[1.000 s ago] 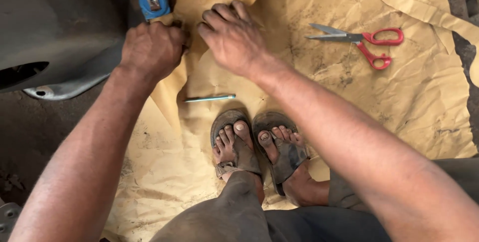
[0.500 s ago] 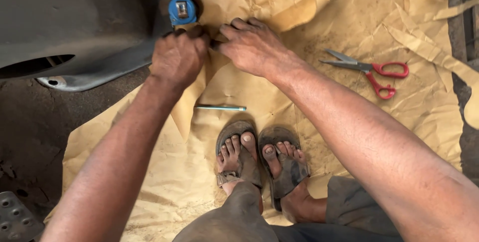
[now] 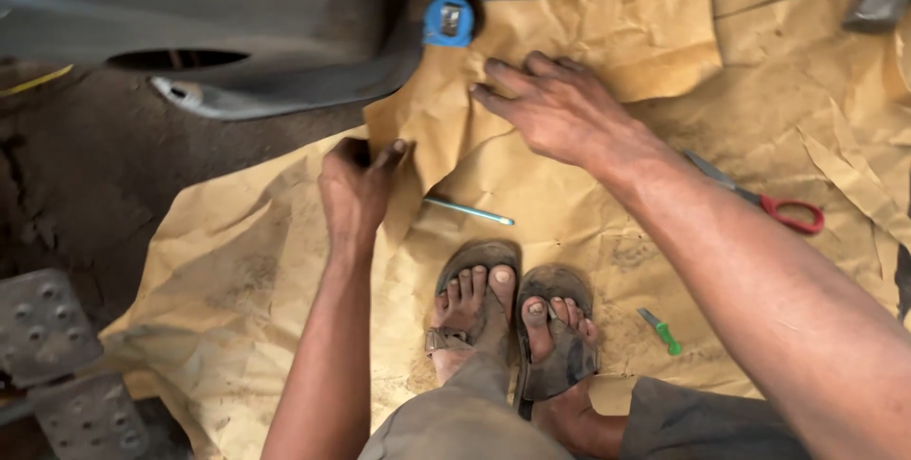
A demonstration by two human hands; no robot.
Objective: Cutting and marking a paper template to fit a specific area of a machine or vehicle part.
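A large crumpled sheet of brown paper (image 3: 588, 223) covers the ground. My left hand (image 3: 356, 190) pinches the paper's left edge near a fold. Flat on the paper, my right hand (image 3: 555, 109) presses down with its fingers spread, just below a blue tape measure (image 3: 448, 21). A thin light-blue pen (image 3: 468, 211) lies on the paper between my left hand and my feet. My feet in dark sandals (image 3: 517, 327) rest on the paper.
A dark grey vehicle body panel (image 3: 218, 24) spans the upper left. Red-handled scissors (image 3: 773, 206) lie partly under my right forearm. A small green-handled cutter (image 3: 661, 331) sits right of my feet. Metal tread plates (image 3: 52, 356) lie at lower left on dirt.
My left hand has come down and away from the panel's edge, still gripping the paper. The right hand stays pressed near the tape measure. The view has shifted left.
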